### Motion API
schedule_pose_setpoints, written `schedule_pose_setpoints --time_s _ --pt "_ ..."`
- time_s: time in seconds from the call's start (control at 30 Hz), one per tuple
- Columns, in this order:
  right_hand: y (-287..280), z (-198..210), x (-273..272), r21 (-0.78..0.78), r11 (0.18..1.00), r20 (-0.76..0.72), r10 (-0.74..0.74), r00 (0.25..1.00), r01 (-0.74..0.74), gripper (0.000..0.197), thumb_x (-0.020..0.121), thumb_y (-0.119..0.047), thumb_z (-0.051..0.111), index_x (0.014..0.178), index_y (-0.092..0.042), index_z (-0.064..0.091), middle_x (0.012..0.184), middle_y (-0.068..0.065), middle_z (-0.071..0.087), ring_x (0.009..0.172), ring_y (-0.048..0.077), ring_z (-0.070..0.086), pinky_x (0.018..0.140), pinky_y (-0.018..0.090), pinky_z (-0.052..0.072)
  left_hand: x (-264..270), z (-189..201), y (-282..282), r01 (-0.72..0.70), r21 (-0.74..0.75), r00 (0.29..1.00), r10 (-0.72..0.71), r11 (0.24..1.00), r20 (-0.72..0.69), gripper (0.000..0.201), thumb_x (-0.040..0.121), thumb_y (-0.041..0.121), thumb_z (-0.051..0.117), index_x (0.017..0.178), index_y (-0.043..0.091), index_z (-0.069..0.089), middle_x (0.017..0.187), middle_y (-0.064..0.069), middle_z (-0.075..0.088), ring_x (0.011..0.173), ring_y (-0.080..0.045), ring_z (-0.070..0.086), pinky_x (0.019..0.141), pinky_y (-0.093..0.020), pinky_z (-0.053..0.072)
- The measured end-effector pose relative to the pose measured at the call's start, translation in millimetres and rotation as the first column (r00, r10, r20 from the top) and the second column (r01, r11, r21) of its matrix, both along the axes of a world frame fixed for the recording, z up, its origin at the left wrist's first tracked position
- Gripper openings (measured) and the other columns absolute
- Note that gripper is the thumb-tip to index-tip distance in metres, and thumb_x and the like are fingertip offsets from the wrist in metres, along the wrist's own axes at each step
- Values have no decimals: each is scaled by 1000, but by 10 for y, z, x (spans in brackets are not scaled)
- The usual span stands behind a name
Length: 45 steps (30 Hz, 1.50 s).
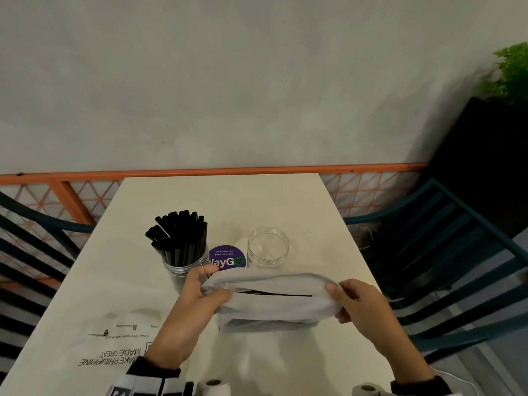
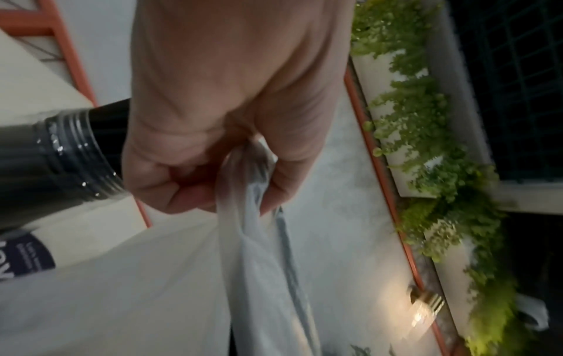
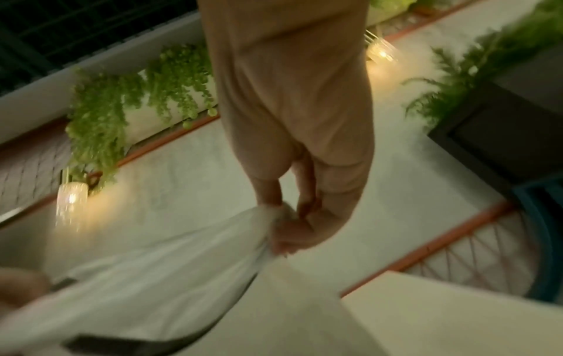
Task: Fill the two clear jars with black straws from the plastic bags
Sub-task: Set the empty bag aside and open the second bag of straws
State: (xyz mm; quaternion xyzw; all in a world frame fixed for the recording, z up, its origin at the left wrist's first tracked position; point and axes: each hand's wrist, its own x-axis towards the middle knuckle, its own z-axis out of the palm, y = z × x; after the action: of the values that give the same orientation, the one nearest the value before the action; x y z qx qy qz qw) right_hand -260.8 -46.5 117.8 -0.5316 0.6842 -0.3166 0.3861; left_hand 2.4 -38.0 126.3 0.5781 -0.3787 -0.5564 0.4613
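Now the second plastic bag (image 1: 274, 298), with black straws (image 1: 283, 295) showing at its mouth, hangs just in front of the empty clear jar (image 1: 268, 247); the left hand (image 1: 197, 304) and right hand (image 1: 358, 302) each hold a closed grip pinching one end. Beside the empty jar, past a purple sticker (image 1: 227, 258), the other jar (image 1: 185, 252) already stands full. Next, I judge, the bag must open and a bundle come out. The pale counter (image 1: 228, 195) also carries a flattened printed bag (image 1: 114, 347); behind the jars run an orange railing (image 1: 200, 170) and grey wall (image 1: 228, 81), with teal chairs (image 1: 445, 252) either side.

Cream table (image 1: 308, 212) (two jars (image 1: 268, 247), sticker (image 1: 227, 259))
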Motion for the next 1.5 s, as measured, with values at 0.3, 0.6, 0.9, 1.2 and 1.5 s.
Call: schedule_pose_setpoints --time_s 0.3,0.6,0.9,1.2,1.5 --pt "-120 145 -24 268 960 878 -276 390 75 26 93 -22 45 104 -6 62 85 6 74 75 15 72 70 29 60 34 -98 41 113 5 892 -104 994 441 9 82 5 53 80 13 55 95 -7 50 79 -20 53 68 -30 45" --pt "-34 104 244 210 974 582 -193 790 83 32 98 -29 39 105 -5 58 113 19 62 110 33 58 88 42 50 3 -92 4 90 -31 992 -87 995 91 12 82 15 63 90 8 69 87 -12 75 83 -23 69 74 -29 57" --pt "-66 51 107 428 903 783 -396 480 46 31 97 -16 40 94 -1 67 78 16 74 69 27 72 52 33 59 93 -106 -34 164 214 755 18 963 -656 26 68 22 73 88 10 63 70 -2 68 58 -12 64 56 -25 54" --pt "-37 8 -113 226 969 841 -143 521 -99 45 59 -3 79 96 -12 56 83 11 65 74 24 65 69 35 56 52 -51 -7 186 82 794 -101 979 -600 46 44 22 84 85 8 69 83 -10 71 73 -20 67 55 -28 52" --pt "-68 -136 -65 33 970 232 -241 942 240 6 87 -6 59 92 -6 61 89 12 60 76 25 58 62 31 50 131 -122 45 35 -4 974 -33 999 223 26 76 13 72 90 12 50 89 2 60 66 -11 57 55 -15 43"
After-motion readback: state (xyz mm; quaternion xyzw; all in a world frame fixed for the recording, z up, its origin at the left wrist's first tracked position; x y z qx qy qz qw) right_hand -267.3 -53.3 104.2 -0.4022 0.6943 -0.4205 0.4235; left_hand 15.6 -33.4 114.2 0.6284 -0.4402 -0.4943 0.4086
